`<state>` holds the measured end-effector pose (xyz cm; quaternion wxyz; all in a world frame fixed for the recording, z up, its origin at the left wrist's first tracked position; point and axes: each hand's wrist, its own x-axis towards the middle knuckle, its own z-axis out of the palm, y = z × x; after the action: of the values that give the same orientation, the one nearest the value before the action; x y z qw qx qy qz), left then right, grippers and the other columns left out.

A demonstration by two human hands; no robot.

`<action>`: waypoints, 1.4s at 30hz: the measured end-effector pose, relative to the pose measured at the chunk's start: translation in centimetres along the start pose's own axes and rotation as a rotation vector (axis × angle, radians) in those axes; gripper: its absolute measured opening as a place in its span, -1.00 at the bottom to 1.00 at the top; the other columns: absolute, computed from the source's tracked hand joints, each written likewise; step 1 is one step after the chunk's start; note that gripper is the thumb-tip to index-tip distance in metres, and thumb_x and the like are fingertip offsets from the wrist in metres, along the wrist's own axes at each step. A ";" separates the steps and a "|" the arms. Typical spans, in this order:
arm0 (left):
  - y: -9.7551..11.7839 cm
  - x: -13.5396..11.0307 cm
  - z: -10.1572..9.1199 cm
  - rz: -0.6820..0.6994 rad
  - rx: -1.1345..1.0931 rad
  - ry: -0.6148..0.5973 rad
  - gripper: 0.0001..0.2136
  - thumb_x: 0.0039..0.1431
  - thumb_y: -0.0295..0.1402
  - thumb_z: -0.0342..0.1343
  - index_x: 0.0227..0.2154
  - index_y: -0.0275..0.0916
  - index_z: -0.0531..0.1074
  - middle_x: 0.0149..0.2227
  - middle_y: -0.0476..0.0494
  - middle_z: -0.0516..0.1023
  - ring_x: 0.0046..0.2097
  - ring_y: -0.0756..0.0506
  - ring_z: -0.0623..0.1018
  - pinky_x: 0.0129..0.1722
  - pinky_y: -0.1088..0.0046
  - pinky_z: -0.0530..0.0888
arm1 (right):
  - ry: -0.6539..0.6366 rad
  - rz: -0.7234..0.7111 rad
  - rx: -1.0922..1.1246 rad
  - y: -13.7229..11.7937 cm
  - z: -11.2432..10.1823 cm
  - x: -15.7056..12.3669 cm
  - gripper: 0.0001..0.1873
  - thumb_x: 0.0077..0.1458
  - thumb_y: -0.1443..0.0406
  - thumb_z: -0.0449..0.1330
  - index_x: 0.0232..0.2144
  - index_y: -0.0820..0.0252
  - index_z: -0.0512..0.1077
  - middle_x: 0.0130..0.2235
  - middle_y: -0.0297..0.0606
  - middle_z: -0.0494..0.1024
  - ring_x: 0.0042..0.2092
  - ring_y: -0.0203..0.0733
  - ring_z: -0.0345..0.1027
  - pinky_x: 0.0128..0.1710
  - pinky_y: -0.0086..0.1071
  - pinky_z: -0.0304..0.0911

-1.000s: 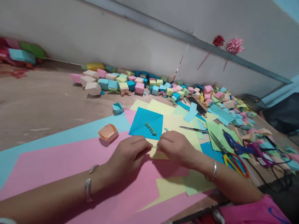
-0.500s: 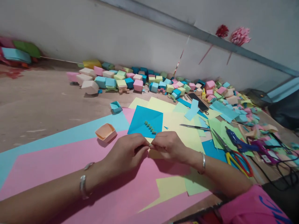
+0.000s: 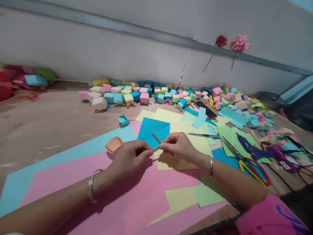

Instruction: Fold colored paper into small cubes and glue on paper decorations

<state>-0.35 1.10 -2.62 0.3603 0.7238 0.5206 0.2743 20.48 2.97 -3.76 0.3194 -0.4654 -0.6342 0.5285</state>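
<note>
Left hand (image 3: 128,158), right hand (image 3: 180,147): each grip pinched closed on an end of thin pale strip (image 3: 157,148). Strip spans between fingertips, by near edge of blue paper (image 3: 147,126) bearing small green pieces (image 3: 156,137).

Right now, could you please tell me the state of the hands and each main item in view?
Left hand: pinching one end of the thin strip.
Right hand: pinching its other end.
Thin strip: held fairly straight between the hands.
Green folded paper: zigzagged, on the blue sheet.
Peach box: open-topped.
Small blue box: open-topped.
Craft knife: blade looks extended.
Scissors: lying down; blade opening unclear.
Phone: screen dark.
Glue gun: lying down.
</note>
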 end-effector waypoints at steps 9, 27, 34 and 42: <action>0.4 -0.3 0.7 -0.165 -0.248 0.051 -0.76 0.03 -0.19 0.19 -0.57 -0.26 0.44 -0.64 0.06 0.35 -0.61 0.07 0.25 -0.63 0.57 0.16 | 0.107 -0.164 0.079 0.2 1.0 0.1 -0.85 -0.04 0.25 0.28 -0.49 0.24 0.46 -0.53 -0.36 0.47 -0.51 -0.38 0.25 -0.52 -0.50 0.14; 0.3 -2.0 1.9 -0.107 -0.356 -0.088 -0.76 0.14 -0.17 0.17 -0.42 -0.27 0.41 -0.56 -0.01 0.44 -0.54 0.04 0.39 -0.56 0.53 0.29 | 0.006 -0.197 0.085 1.6 2.5 -1.2 -0.82 -0.09 0.37 0.17 -0.67 0.20 0.30 -0.64 -0.44 0.34 -0.57 -0.42 0.17 -0.61 -0.51 0.04; 0.0 -1.9 2.2 -0.109 -0.431 -0.042 -0.80 0.09 -0.23 0.22 -0.43 -0.27 0.38 -0.61 0.05 0.38 -0.59 0.08 0.30 -0.61 0.59 0.23 | 0.079 -0.283 0.034 1.6 3.1 -2.2 -0.88 -0.02 0.29 0.21 -0.54 0.21 0.40 -0.54 -0.38 0.47 -0.50 -0.36 0.31 -0.53 -0.48 0.20; 0.0 -2.1 2.4 -0.104 -0.409 -0.035 -0.84 0.13 -0.28 0.17 -0.43 -0.24 0.34 -0.60 0.07 0.37 -0.59 0.09 0.30 -0.61 0.59 0.25 | 0.058 -0.180 0.239 1.7 4.0 -2.6 -0.94 -0.02 0.33 0.19 -0.41 0.18 0.40 -0.55 -0.39 0.47 -0.53 -0.31 0.37 -0.61 -0.49 0.20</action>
<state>0.88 -1.45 -4.06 0.5224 0.6123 0.4845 0.3428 18.25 -0.91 -6.17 0.4368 -0.3807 -0.5962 0.5557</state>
